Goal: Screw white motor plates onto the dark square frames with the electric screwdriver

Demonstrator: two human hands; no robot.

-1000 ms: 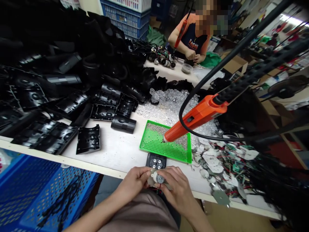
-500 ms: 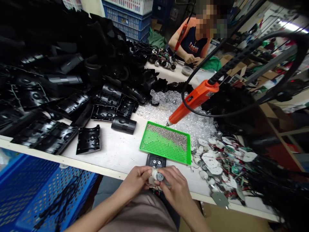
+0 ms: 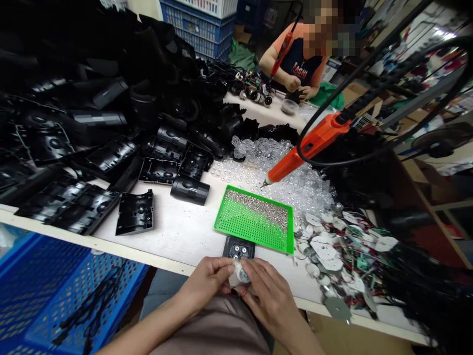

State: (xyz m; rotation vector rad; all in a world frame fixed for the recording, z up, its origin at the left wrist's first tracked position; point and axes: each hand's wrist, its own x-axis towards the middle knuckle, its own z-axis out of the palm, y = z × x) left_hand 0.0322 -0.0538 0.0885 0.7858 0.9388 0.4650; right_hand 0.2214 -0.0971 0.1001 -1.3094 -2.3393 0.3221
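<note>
My left hand (image 3: 207, 281) and my right hand (image 3: 268, 296) meet at the table's front edge, both pinching a small silver motor (image 3: 242, 272) with a white piece (image 3: 233, 278) against it. My fingers hide part of the motor. Just beyond them lies a black plastic housing (image 3: 238, 248) with round holes. An orange soldering iron (image 3: 308, 148) hangs from its black cable, its tip above a heap of clear plastic lenses (image 3: 291, 185). A green perforated tray (image 3: 254, 220) holding small metal pieces lies beyond my hands, and neither hand touches it.
Glossy black plastic shells (image 3: 84, 207) are piled across the left of the white table (image 3: 185, 236). White boards with tangled wires (image 3: 332, 256) lie to the right. A blue crate (image 3: 74, 296) sits below the front edge. A co-worker (image 3: 295, 64) works across the table, holding another iron.
The hanging soldering iron has swung up and right, off the green tray and over the lenses. My hands have turned the motor slightly and closed further around it.
</note>
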